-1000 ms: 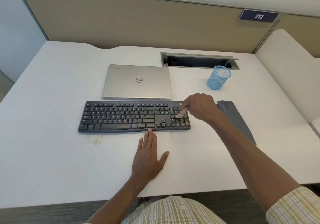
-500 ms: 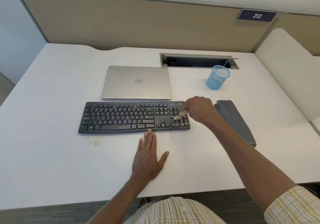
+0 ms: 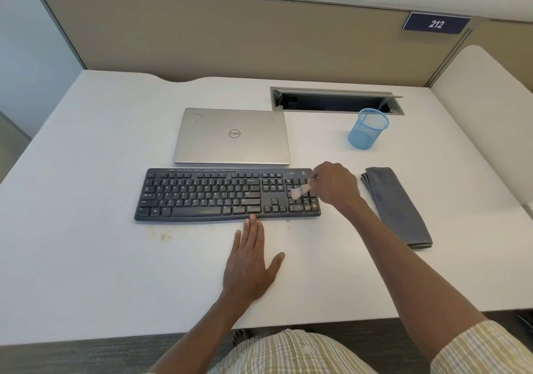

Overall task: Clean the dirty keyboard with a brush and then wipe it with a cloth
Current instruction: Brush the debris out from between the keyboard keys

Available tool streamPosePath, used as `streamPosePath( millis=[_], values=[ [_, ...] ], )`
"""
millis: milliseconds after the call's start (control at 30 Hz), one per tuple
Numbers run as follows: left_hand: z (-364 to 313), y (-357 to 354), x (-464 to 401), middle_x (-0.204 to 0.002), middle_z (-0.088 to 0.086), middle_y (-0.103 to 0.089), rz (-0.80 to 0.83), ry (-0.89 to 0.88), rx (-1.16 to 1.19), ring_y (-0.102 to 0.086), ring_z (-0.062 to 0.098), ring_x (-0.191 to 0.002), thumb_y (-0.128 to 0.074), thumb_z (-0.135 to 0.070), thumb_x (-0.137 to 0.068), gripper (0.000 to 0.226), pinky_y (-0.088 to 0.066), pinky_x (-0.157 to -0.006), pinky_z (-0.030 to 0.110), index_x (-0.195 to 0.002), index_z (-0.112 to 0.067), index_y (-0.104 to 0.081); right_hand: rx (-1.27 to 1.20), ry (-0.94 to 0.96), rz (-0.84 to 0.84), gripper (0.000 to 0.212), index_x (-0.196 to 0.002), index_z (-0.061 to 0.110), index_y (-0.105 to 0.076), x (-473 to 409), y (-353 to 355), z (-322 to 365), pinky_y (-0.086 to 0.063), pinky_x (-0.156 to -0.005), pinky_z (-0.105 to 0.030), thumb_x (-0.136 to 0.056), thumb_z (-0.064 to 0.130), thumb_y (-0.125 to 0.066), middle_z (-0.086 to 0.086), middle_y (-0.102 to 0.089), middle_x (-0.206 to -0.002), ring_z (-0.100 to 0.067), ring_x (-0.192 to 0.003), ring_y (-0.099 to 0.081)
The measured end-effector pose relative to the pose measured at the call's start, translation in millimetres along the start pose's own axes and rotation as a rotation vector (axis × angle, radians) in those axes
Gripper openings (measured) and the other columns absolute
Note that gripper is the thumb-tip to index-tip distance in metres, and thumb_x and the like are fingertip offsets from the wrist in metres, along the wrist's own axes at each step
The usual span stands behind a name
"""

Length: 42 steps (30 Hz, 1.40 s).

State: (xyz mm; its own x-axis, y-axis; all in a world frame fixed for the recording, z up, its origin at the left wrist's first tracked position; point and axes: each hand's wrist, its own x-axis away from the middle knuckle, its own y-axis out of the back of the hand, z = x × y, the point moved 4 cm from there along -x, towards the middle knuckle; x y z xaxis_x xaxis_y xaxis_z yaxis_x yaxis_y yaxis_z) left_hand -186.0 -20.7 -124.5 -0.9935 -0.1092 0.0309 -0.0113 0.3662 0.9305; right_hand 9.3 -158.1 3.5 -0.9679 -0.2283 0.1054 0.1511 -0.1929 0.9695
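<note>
A black keyboard (image 3: 219, 196) lies across the middle of the white desk (image 3: 86, 272). Tan crumbs sit on its number pad at the lower right. My right hand (image 3: 334, 184) hovers over the number pad and grips a small brush (image 3: 300, 191), whose pale bristles look blurred above the keys. My left hand (image 3: 251, 261) lies flat on the desk just in front of the keyboard, fingertips touching its front edge. A folded grey cloth (image 3: 396, 206) lies to the right of the keyboard.
A closed silver laptop (image 3: 232, 137) lies behind the keyboard. A blue mesh pen cup (image 3: 367, 129) stands at the back right, in front of an open cable slot (image 3: 336, 100). A few crumbs (image 3: 165, 237) dot the desk at the front left.
My right hand with the brush has shifted slightly left and back over the number pad. My left hand has stayed in place.
</note>
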Motion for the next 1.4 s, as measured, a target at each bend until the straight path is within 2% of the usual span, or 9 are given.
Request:
streamPosePath(
  millis=[200, 333, 500, 600, 767, 967, 1133, 1267, 1400],
  values=[
    [1, -1, 0, -0.168, 0.008, 0.012, -0.001, -0.004, -0.015, 0.012, 0.021, -0.156, -0.019, -0.068, -0.099, 0.089, 0.005, -0.125, 0.034, -0.161, -0.007, -0.002, 0.067, -0.025, -0.107, 0.023, -0.091, 0.016, -0.073, 0, 9, -12, -0.04, -0.06, -0.027, -0.086, 0.016, -0.051, -0.005, -0.07, -0.084, -0.028, -0.073, -0.062],
    [0, 0, 0, -0.168, 0.008, 0.014, -0.002, -0.008, -0.005, 0.014, 0.02, -0.156, -0.02, -0.068, -0.1, 0.088, 0.005, -0.126, 0.035, -0.161, -0.009, 0.001, -0.033, 0.076, -0.02, 0.023, -0.087, 0.021, -0.075, 0, 0, 8, -0.048, -0.064, -0.028, -0.088, 0.021, -0.052, 0.002, -0.073, -0.086, -0.023, -0.079, -0.065],
    [1, 1, 0, -0.168, 0.008, 0.015, 0.001, -0.009, -0.018, 0.015, 0.02, -0.156, -0.016, -0.069, -0.099, 0.089, 0.009, -0.124, 0.033, -0.161, -0.008, 0.002, 0.006, -0.062, -0.038, 0.022, -0.08, 0.018, -0.072, 0, 6, -23, -0.042, -0.058, -0.027, -0.082, 0.017, -0.05, -0.001, -0.069, -0.076, -0.028, -0.074, -0.065],
    [0, 0, 0, -0.167, 0.008, 0.017, 0.004, -0.015, -0.016, 0.017, 0.02, -0.155, -0.016, -0.069, -0.099, 0.088, 0.011, -0.124, 0.032, -0.161, -0.009, 0.003, 0.049, -0.04, -0.112, 0.023, -0.085, 0.019, -0.073, -1, 13, -17, -0.041, -0.058, -0.027, -0.085, 0.016, -0.05, -0.003, -0.069, -0.078, -0.027, -0.072, -0.064],
    [0, 0, 0, -0.168, 0.007, 0.015, -0.002, -0.013, -0.005, 0.015, 0.02, -0.155, -0.02, -0.068, -0.099, 0.088, 0.009, -0.124, 0.033, -0.161, -0.009, 0.002, -0.023, 0.072, 0.006, 0.021, -0.086, 0.022, -0.074, 1, 2, 2, -0.049, -0.064, -0.028, -0.086, 0.02, -0.054, 0.001, -0.072, -0.085, -0.023, -0.079, -0.066],
    [0, 1, 0, -0.167, 0.007, 0.018, 0.006, -0.01, -0.001, 0.018, 0.019, -0.155, -0.017, -0.069, -0.099, 0.088, 0.01, -0.124, 0.033, -0.161, -0.009, 0.004, 0.075, -0.001, -0.134, 0.022, -0.101, 0.02, -0.074, 1, 9, -33, -0.041, -0.063, -0.029, -0.093, 0.026, -0.055, -0.005, -0.072, -0.092, -0.028, -0.086, -0.065],
    [0, 1, 1, -0.166, 0.006, 0.022, 0.003, -0.008, 0.006, 0.02, 0.019, -0.154, -0.016, -0.069, -0.098, 0.088, 0.012, -0.123, 0.032, -0.159, -0.011, 0.008, -0.034, 0.177, -0.056, 0.019, -0.098, 0.026, -0.075, 7, 15, -13, -0.034, -0.061, -0.027, -0.094, 0.025, -0.057, 0.005, -0.073, -0.091, -0.017, -0.076, -0.058],
    [0, 1, 0, -0.166, 0.006, 0.021, 0.008, -0.011, 0.008, 0.02, 0.018, -0.154, -0.017, -0.069, -0.098, 0.089, 0.012, -0.123, 0.032, -0.16, -0.01, 0.006, 0.049, 0.334, -0.02, 0.022, -0.096, 0.028, -0.074, 14, 9, 13, -0.036, -0.062, -0.028, -0.096, 0.025, -0.053, 0.005, -0.07, -0.083, -0.021, -0.079, -0.063],
    [0, 1, 0, -0.168, 0.007, 0.016, 0.001, -0.008, 0.008, 0.016, 0.019, -0.155, -0.021, -0.068, -0.099, 0.088, 0.01, -0.124, 0.033, -0.161, -0.008, 0.0, 0.211, 0.339, -0.006, 0.022, -0.096, 0.029, -0.073, 12, 6, 13, -0.034, -0.06, -0.027, -0.095, 0.02, -0.053, 0.001, -0.069, -0.085, -0.023, -0.076, -0.062]
  ],
)
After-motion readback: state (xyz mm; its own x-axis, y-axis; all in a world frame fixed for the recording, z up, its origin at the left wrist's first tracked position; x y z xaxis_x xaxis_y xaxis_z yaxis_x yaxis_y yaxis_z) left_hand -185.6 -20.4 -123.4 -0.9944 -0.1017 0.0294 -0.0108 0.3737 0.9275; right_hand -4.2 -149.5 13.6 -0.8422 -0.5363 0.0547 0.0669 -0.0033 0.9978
